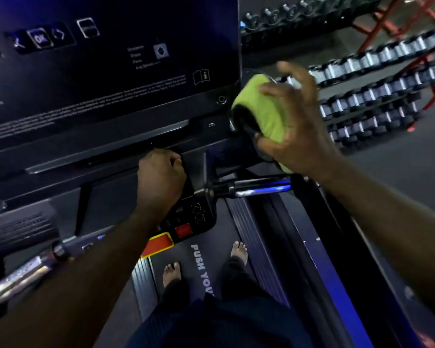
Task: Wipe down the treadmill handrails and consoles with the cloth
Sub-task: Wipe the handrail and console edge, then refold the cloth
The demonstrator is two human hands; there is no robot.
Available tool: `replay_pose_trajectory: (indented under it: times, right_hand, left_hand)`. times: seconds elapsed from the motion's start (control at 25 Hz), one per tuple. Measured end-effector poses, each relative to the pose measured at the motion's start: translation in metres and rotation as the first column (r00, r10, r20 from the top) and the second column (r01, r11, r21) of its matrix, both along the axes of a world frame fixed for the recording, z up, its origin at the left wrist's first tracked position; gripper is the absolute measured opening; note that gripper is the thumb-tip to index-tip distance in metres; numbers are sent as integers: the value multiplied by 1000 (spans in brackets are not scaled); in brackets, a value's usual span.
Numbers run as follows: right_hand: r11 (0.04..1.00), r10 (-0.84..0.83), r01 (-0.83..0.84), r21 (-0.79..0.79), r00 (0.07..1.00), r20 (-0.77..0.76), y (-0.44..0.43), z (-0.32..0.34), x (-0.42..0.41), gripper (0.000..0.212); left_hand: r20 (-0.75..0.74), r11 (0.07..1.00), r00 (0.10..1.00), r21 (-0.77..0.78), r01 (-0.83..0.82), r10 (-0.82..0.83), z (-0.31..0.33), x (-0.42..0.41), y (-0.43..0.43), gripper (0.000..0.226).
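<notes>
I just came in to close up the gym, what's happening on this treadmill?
A person stands barefoot on the treadmill belt, cleaning it. Their right hand holds a green cloth over the dark end of the right handrail beside the console. Their left hand grips a dark handle below the console. Dumbbell racks stand to the right.

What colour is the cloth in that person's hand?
The cloth is bright yellow-green, clearest in the head view.

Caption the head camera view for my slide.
Right hand holds a green cloth over a handrail end; left hand grips a black handle below the console.
</notes>
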State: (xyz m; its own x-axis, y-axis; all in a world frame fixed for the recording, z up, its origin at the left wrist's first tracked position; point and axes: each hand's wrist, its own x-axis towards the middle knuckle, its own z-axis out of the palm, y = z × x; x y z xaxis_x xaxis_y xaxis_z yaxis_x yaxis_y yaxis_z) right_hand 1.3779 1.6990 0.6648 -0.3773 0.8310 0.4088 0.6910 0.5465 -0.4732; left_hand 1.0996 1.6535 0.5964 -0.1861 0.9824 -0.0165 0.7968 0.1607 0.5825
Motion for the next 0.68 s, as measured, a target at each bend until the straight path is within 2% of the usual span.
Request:
replay_pose_trajectory:
  times: [0.04, 0.08, 0.12, 0.2, 0.28, 0.36, 0.44, 0.56, 0.68]
  right_hand:
    - [977, 195, -209, 46, 957, 214, 25, -12, 4, 66]
    - [908, 363, -414, 58, 850, 382, 45, -30, 7, 62]
    - [801, 486, -594, 66, 711, 507, 60, -45, 5, 55]
    - [565, 570, -820, 90, 467, 676, 78, -79, -1, 37]
    - [440, 569, -887, 136, 393, 722, 82, -99, -15, 26]
    - [407, 592, -901, 152, 387, 707, 81, -115, -26, 20]
    - [419, 588, -902, 104, 357, 726, 80, -119, -31, 17]
    - [481, 598, -877, -16, 314, 738, 87, -105, -21, 25]
    - [540, 611, -815, -208, 211, 763, 99, -72, 25, 23]
  left_hand:
    - [7, 999, 999, -17, -46, 46, 0, -2, 0, 19]
    - [11, 997, 997, -21, -77, 78, 0, -2, -1, 17]
    - [6, 996, 996, -15, -89, 90, -1, -1, -1, 17]
    - [-12, 997, 997, 29, -75, 75, -2, 3, 1, 17]
    - [-23, 996, 998, 62, -61, 62, -3, 5, 2, 15]
    - [-26, 994, 996, 61, -89, 91, -5, 5, 2, 15]
    - [-17, 994, 995, 50, -99, 100, -5, 5, 0, 14]
    - [-5, 995, 996, 22, -93, 93, -5, 5, -1, 15]
    - [23, 994, 994, 24, -104, 103, -5, 7, -2, 19]
